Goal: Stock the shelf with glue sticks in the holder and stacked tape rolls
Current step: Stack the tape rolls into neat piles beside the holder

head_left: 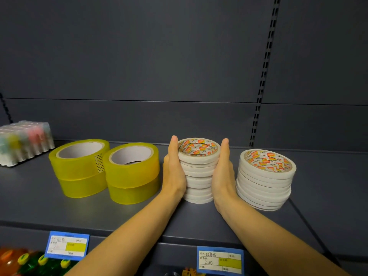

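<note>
At frame centre, left hand (173,173) and right hand (223,176) are pressing flat on opposite sides of the upright tape stack (199,172), their grip holding it.

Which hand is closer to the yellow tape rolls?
Left. The left hand is just beside the yellow tape rolls, against the left side of the white tape stack; the right hand is across that stack, on its right side.
</note>
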A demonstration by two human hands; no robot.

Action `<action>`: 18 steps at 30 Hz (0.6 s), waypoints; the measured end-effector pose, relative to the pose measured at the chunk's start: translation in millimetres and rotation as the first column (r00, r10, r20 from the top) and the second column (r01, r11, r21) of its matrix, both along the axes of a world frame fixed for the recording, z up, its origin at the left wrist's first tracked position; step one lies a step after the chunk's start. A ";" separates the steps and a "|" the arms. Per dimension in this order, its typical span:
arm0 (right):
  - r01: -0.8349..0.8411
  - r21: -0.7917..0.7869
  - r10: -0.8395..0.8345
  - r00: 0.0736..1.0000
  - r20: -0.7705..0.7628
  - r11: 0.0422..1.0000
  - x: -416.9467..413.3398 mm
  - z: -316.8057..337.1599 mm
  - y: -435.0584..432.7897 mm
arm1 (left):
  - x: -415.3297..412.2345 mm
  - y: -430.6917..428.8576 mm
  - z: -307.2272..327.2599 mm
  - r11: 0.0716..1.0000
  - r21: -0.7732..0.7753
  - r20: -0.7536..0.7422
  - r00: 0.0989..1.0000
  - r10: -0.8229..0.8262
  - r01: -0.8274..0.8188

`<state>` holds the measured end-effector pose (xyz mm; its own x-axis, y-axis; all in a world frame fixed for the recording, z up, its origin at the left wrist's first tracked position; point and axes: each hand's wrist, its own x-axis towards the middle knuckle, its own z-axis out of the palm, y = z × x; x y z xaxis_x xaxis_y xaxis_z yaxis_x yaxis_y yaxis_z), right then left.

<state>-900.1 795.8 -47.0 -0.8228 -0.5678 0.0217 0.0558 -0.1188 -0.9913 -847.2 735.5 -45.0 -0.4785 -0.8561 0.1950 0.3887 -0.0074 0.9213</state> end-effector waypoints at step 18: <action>-0.055 -0.220 0.018 0.985 -0.170 0.974 0.2 2.7 11.4 | 7.8 11.3 3.5 0.944 -0.244 0.095 0.964 0.249 -0.220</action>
